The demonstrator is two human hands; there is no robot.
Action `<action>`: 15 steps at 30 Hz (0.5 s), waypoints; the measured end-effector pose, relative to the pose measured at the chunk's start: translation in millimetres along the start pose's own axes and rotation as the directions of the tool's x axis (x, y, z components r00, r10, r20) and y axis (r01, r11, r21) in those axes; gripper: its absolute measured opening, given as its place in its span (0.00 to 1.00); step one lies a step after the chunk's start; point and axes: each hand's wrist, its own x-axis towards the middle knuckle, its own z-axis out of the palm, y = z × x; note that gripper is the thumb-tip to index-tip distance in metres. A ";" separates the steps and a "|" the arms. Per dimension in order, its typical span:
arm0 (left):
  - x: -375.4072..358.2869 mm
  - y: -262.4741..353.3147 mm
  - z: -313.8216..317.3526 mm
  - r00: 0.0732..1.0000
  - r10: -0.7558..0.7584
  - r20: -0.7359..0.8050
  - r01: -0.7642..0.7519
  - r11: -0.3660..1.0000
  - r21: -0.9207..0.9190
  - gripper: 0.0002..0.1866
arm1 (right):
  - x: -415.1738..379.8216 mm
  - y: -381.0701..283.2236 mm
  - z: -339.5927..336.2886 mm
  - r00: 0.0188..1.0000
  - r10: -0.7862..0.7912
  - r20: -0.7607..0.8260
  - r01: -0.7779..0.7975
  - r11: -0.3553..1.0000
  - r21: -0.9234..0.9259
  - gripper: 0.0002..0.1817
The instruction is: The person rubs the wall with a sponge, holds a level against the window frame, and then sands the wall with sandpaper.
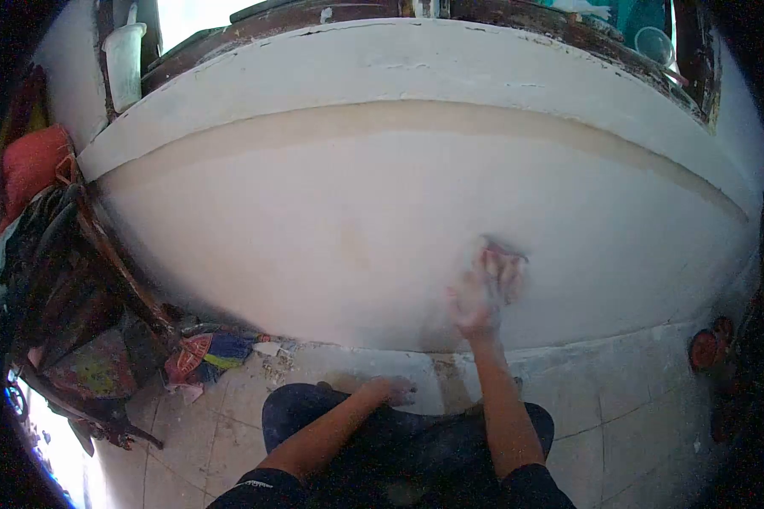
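Head view:
1. We see the right hand (481,293), blurred, its fingers bent around a dark flat piece (509,251) against the white wall (297,220), below the ledge (424,64).
2. We see the left hand (390,390) near the knees, blurred; we cannot tell whether it is spread or closed.
3. We see a pale container (125,72) at upper left.

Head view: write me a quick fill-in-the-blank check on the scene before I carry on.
1. The ____ hand holds a pad at the wall.
2. In the picture, the left hand is ____ (higher/lower) than the pad.
3. The red bundle is on the picture's ____ (left/right) side.

Missing words: right; lower; left.
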 end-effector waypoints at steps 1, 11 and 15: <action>-3.4 3.1 -6.1 1.000 -0.002 -0.003 0.002 1.000 0.005 0.29 | 19.5 -27.1 -11.8 0.998 -0.002 0.064 0.005 0.999 -0.046 0.45; -5.6 32.8 25.4 0.970 -0.147 -0.193 0.193 0.949 0.250 0.32 | 3.3 46.5 -3.1 0.934 0.260 -0.244 -0.182 0.936 0.301 0.44; -28.5 31.2 -50.4 0.991 -0.083 0.106 0.088 0.995 -0.039 0.30 | -3.1 -8.8 -8.9 0.997 0.080 -0.019 -0.078 0.990 0.118 0.44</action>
